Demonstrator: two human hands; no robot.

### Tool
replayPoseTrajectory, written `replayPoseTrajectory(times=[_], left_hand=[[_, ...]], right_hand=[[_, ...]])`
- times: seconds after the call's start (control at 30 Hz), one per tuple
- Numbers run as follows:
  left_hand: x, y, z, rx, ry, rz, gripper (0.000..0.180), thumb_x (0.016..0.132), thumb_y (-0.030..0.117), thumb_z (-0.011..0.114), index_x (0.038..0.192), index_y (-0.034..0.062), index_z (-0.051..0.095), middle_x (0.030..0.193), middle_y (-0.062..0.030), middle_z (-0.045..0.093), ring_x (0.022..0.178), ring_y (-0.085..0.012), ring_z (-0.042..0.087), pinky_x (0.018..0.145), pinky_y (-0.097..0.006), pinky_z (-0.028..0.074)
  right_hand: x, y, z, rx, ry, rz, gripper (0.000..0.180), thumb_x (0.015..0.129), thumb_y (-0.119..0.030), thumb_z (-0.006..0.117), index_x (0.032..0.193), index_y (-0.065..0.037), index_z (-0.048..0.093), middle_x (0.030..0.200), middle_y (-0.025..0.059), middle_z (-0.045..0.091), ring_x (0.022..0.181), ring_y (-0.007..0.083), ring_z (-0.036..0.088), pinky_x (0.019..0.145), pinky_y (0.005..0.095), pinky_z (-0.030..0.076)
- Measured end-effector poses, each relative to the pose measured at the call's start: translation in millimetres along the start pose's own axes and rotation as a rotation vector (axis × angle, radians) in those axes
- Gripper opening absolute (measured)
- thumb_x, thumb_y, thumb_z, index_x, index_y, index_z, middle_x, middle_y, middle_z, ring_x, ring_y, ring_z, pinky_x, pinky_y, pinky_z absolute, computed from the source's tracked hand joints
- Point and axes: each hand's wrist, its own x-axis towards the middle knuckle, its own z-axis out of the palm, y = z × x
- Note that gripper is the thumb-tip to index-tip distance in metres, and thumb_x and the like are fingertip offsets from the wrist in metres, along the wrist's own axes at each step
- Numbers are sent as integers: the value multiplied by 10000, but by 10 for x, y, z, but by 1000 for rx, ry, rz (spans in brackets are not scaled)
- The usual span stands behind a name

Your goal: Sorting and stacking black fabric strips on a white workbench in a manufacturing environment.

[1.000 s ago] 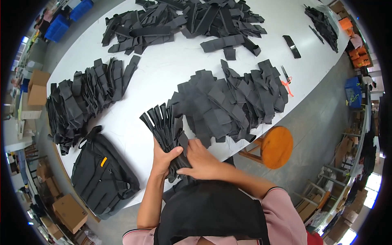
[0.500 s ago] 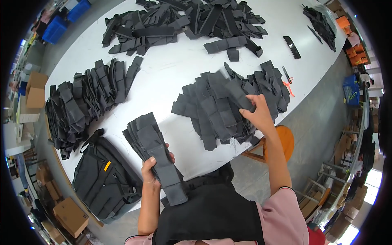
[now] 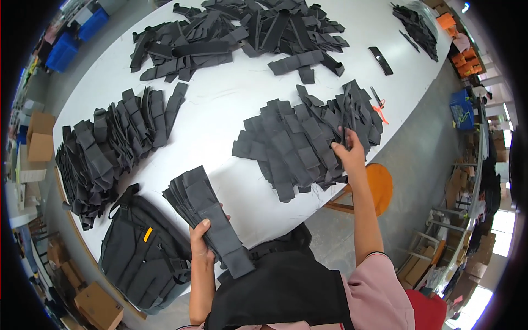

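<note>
Your left hand [image 3: 201, 248] is clenched around a stack of dark grey fabric pieces [image 3: 206, 212], held over the near edge of the white desk [image 3: 220, 110], just beside the black backpack [image 3: 146, 250]. Those pieces look soft and light, so they will likely droop and fan apart; grasp the stack across its middle, thumb on top. Your right hand [image 3: 349, 155] reaches into the loose pile of grey pieces [image 3: 300, 140], fingers pinching one strip near the pile's right side. Beyond lie a fanned row of pieces [image 3: 110, 137], a far heap [image 3: 242, 33], and an orange stool [image 3: 379, 184] below the desk edge
</note>
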Motion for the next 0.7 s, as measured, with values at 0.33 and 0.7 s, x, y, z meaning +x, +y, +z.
replayPoseTrajectory(times=[0.33, 0.7], left_hand=[[-36, 46, 140, 63, -51, -3, 600, 671, 267, 596, 1153, -72, 482, 932, -196, 606, 782, -276, 619, 682, -336, 529], [56, 110, 42, -10, -101, -32, 540, 676, 217, 637, 1120, -64, 514, 979, -155, 602, 795, -246, 618, 713, -367, 537]], right_hand=[[-151, -69, 20, -572, 44, -11, 591, 649, -257, 692, 1137, 1, 480, 986, 179, 607, 896, 329, 590, 816, 386, 450], [-619, -345, -364, 412, -331, 101, 467, 613, -132, 699, 1003, 38, 505, 847, 118, 586, 646, 221, 591, 595, 324, 492]])
